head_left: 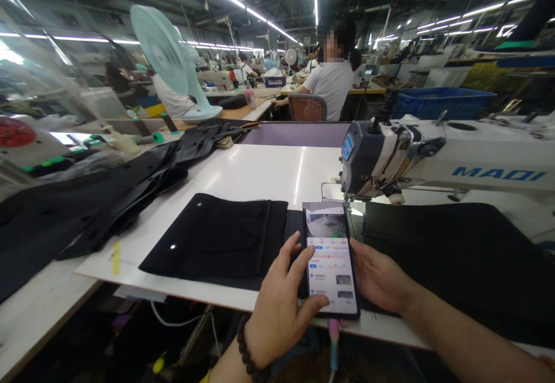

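A lit smartphone (329, 287) stands nearly upright over the front of the white sewing table, a cable plugged into its lower end. My right hand (381, 276) grips its right edge, with some fingers hidden behind it. Spread at the phone's left side, my left hand (281, 302) has its index fingertip and thumb over the screen. Beneath and beside the phone lies black fabric: a folded piece (221, 235) with two shiny round spots to the left, and a wide flat panel (437, 250) to the right.
A sewing machine (489, 157) marked MAQI stands at the right, its head above the white tabletop (260, 169). Long black fabric (130, 189) is heaped along the left. Behind are a pale green fan (162, 48), a seated person (332, 85) and a blue crate (442, 103).
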{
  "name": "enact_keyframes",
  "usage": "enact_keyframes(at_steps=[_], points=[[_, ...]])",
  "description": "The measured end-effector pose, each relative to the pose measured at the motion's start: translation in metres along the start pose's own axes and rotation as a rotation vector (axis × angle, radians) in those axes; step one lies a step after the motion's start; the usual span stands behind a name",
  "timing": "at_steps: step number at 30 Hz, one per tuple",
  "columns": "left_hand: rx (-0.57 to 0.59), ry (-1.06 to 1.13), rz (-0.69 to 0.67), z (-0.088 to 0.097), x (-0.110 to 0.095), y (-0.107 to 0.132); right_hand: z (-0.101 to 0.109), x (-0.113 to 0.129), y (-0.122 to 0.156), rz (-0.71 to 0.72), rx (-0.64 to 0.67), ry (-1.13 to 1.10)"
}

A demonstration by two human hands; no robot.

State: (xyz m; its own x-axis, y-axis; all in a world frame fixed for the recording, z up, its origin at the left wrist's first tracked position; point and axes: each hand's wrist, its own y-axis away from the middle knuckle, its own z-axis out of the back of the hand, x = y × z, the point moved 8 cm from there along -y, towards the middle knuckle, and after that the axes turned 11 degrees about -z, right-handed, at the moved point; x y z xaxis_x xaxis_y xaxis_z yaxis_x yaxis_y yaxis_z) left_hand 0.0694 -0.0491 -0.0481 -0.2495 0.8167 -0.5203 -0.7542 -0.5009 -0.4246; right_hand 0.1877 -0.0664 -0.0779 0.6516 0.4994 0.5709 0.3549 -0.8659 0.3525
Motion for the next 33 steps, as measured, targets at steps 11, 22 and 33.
enact_keyframes(at_steps=[11,22,33], points=[[-0.001,0.002,0.000,0.0007,-0.0003,0.0002,-0.0006,-0.0003,0.0000,-0.007,-0.004,0.008],[-0.014,0.001,-0.004,0.0013,-0.0009,0.0009,0.0019,-0.0009,-0.0001,-0.016,-0.041,0.035],[-0.025,0.010,-0.007,0.0010,-0.0011,0.0021,0.0024,-0.0009,0.0001,-0.011,-0.037,0.024]])
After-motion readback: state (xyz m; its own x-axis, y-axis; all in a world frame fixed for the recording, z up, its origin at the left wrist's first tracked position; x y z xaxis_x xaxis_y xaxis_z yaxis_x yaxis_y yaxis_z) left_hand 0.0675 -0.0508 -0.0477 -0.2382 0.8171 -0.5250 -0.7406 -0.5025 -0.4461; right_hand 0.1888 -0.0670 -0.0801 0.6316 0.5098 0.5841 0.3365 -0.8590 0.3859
